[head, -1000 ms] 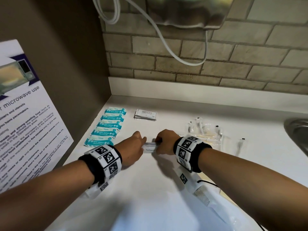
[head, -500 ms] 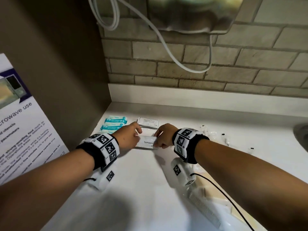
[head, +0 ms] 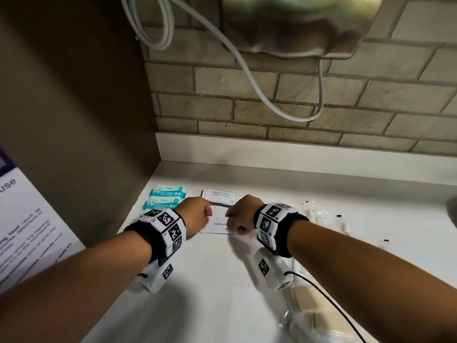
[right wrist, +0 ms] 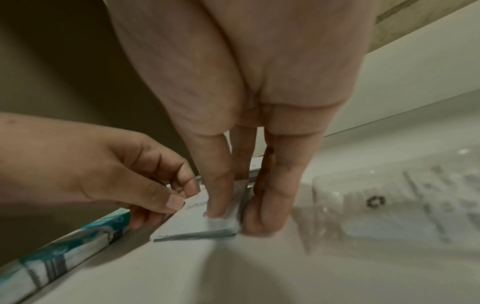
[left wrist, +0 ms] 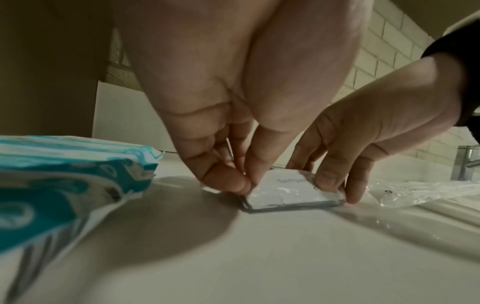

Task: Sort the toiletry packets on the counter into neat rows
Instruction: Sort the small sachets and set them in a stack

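Note:
A small stack of white toothpaste packets (head: 215, 227) lies flat on the white counter (head: 222, 293), just in front of a stack of shampoo-with-conditioner packets (head: 220, 195). My left hand (head: 199, 215) pinches the stack's left end, fingertips (left wrist: 228, 182) on its corner. My right hand (head: 237, 219) holds the right end, with its thumb (right wrist: 218, 197) on top and fingers (right wrist: 265, 214) against the edge. The toothpaste packets (left wrist: 283, 193) (right wrist: 192, 225) touch the counter. Teal wipe packets (head: 167, 191) (left wrist: 64, 174) lie in a column at the left.
Clear-wrapped items (head: 319, 214) (right wrist: 389, 201) are scattered to the right, with wrapped combs (head: 304, 315) at the front right. A sink rim (head: 452, 211) and a tap (left wrist: 465, 162) stand far right. A brown side wall with a poster (head: 24, 231) closes the left; a white cable (head: 247, 70) hangs above.
Both hands moved the toothpaste packets away from me and laid them flat just in front of the shampoo packets. My view tilted up toward the wall.

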A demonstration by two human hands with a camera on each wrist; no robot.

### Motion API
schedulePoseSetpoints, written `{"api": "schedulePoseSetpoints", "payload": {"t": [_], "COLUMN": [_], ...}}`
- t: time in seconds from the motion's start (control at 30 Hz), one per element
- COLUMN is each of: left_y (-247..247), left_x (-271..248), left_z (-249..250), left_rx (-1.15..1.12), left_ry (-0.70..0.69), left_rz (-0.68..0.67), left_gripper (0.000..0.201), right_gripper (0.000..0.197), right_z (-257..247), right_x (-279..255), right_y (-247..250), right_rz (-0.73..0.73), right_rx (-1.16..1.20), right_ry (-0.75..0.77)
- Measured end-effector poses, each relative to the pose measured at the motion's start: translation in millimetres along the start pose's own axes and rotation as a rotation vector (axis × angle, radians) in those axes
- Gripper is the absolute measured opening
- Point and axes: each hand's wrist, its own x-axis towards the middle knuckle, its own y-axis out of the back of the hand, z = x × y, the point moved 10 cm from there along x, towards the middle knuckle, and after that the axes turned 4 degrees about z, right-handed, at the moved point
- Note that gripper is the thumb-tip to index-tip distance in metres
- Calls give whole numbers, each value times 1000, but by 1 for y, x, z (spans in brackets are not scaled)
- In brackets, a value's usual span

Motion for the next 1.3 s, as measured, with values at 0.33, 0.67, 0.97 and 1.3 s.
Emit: {"api": "schedulePoseSetpoints", "payload": {"t": [0.33,0.67,0.97,1.3], "left_y": [1,-8,-6,60], "left_x": [-11,-1,3,27], "left_z": [5,10,9,1], "left_rx": [87,194,190,115], "left_ry": [-78,-117,-124,-147], "left_rz": [-92,-63,-78,-18], "left_gripper": [43,60,57,27], "right_gripper": [45,24,25,47], "right_z": [-15,-27,-30,-52], "right_x": [-6,-1,1,19], "right_y": [-7,-13,-12,62], "right_rz": [-14,50,23,103], "right_rx": [-251,-521,-534,-461], "right_ry": [144,249,281,273]}}
